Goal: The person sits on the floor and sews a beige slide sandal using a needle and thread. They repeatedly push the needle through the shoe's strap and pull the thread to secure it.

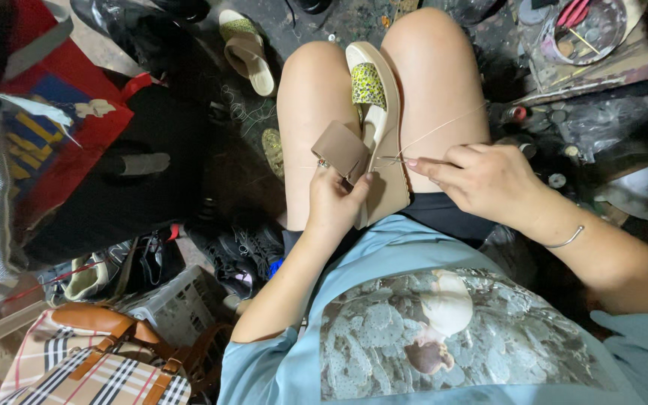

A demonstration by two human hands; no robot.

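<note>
1. Head view: left hand [331, 202] has its fingers clamped on the sandal [380, 135] and its tan strap [341, 150], held between the knees.
2. Right hand [489, 180] pinches a needle [395, 158], its thread [444, 127] rising beyond the fingertips.
3. Best keep the thread taut and the strap flat.
4. Far beyond the right fingers, a bowl [598, 30] holds red-handled tools.

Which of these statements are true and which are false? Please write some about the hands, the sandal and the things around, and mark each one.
1. The left hand holds the tan strap of the beige sandal. True.
2. The sandal lies on the floor. False: it rests between the person's knees.
3. The right hand pinches a needle with thread. True.
4. The right hand holds scissors. False: its fingers hold only the needle.
5. A second sandal lies on the floor. True.
</note>
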